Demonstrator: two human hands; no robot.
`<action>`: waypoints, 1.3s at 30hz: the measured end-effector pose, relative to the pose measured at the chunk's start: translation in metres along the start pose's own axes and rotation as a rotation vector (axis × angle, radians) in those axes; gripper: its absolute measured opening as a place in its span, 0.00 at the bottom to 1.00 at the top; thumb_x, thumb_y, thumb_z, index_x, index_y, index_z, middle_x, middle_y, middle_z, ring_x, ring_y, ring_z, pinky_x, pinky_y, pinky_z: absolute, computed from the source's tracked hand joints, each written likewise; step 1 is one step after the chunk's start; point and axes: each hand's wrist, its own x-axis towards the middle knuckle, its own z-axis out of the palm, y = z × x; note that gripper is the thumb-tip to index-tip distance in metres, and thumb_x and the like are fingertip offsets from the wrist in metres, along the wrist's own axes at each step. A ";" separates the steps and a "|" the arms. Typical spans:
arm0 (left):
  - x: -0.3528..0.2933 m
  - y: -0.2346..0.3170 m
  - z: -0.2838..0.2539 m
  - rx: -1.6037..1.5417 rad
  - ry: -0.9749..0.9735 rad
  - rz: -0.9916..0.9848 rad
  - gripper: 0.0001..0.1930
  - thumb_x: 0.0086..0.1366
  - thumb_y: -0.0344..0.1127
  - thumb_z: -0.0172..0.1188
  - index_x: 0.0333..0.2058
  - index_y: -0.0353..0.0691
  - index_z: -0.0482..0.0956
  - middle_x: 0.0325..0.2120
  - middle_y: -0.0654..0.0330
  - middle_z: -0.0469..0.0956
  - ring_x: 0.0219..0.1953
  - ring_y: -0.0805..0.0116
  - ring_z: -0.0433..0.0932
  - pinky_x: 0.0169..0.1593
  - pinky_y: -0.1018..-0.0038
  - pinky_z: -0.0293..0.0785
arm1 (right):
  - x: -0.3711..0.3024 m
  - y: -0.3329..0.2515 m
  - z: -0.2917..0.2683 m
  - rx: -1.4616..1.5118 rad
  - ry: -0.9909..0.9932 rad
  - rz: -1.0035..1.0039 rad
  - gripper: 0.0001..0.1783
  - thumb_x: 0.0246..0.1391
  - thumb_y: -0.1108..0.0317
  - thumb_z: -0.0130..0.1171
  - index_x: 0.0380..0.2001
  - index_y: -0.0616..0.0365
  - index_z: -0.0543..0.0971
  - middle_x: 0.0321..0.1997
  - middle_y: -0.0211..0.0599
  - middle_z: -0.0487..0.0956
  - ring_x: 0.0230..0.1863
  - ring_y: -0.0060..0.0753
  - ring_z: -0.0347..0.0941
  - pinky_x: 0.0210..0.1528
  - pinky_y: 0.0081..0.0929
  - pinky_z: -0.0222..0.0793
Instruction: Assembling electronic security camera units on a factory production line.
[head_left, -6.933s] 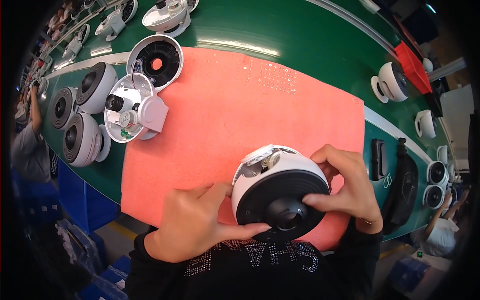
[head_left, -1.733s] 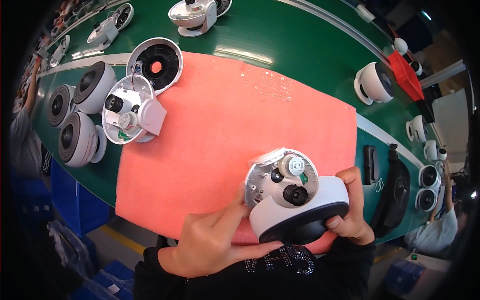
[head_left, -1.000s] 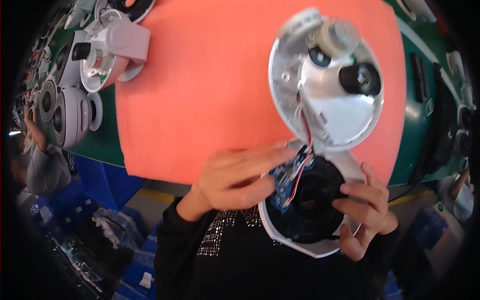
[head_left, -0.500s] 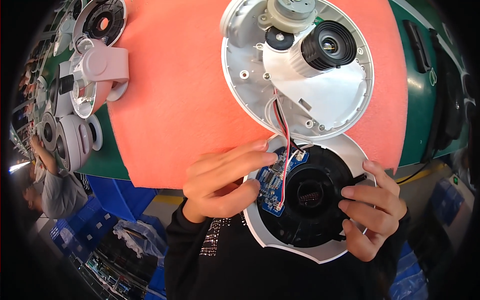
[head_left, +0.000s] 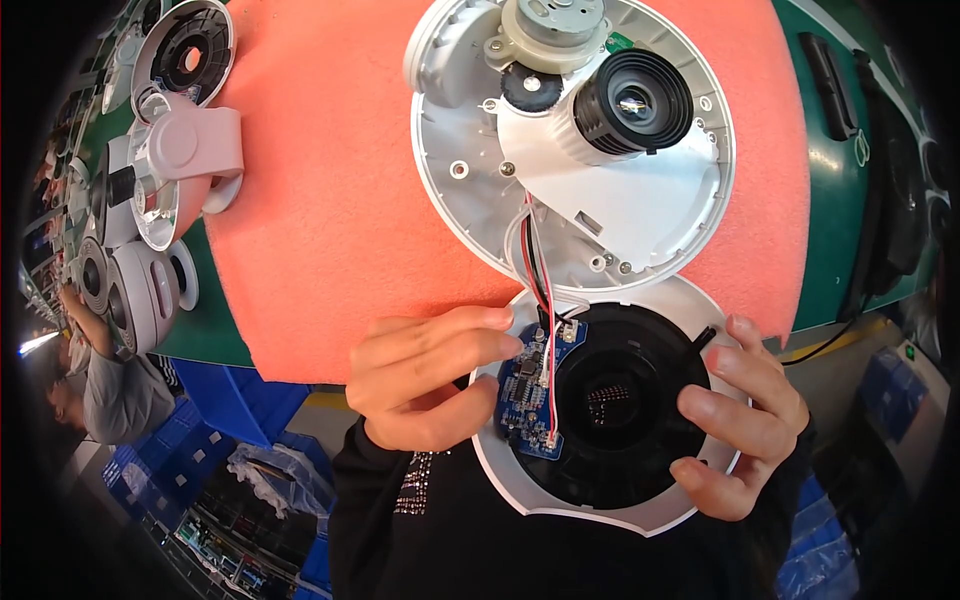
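A round white cover (head_left: 660, 520) with a black ring-shaped plate (head_left: 625, 470) inside is tilted up against my front. On the plate's left side lies a blue circuit board (head_left: 540, 405). The fingertips and thumb of my left hand (head_left: 430, 375) close on the board's left edge, over the cover's rim. My right hand (head_left: 750, 420) grips the cover's right rim, fingertips on the inner side. Red, black and white wires (head_left: 533, 250) run from the board to a larger round white housing (head_left: 450, 210), which carries a black lens barrel (head_left: 635, 102) and a motor (head_left: 555, 25).
An orange-pink mat (head_left: 310, 220) covers much of the green table (head_left: 222, 325). White fan-like units (head_left: 150, 290) and a round black-and-white part (head_left: 185, 55) stand at the left. Dark bars (head_left: 830, 85) lie at the right. Blue crates (head_left: 235, 395) and another person's sleeve (head_left: 130, 395) are at lower left.
In the picture, the housing, cover and board have shifted slightly left and down. My left hand has moved left with the board, its fingers still at its edge; my right hand keeps its hold.
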 end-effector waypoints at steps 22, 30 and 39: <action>0.005 0.009 0.000 -0.056 -0.143 -0.126 0.09 0.45 0.26 0.60 0.29 0.38 0.77 0.27 0.47 0.76 0.30 0.53 0.78 0.27 0.72 0.78 | -0.003 0.011 0.017 0.087 0.222 0.010 0.12 0.37 0.67 0.53 0.30 0.41 0.70 0.30 0.35 0.78 0.29 0.37 0.76 0.29 0.31 0.72; 0.009 0.007 0.001 -0.041 -0.181 -0.142 0.11 0.45 0.25 0.59 0.31 0.33 0.78 0.28 0.48 0.76 0.29 0.54 0.78 0.32 0.69 0.78 | 0.001 0.016 0.041 0.142 0.480 0.052 0.16 0.36 0.70 0.52 0.32 0.47 0.65 0.31 0.50 0.74 0.28 0.49 0.75 0.23 0.37 0.74; 0.015 0.015 0.002 0.079 -0.153 -0.208 0.15 0.44 0.30 0.60 0.33 0.31 0.78 0.26 0.52 0.76 0.26 0.60 0.78 0.29 0.73 0.77 | 0.002 0.021 0.016 0.210 0.234 0.134 0.07 0.34 0.79 0.53 0.18 0.69 0.65 0.30 0.59 0.75 0.25 0.48 0.76 0.28 0.42 0.75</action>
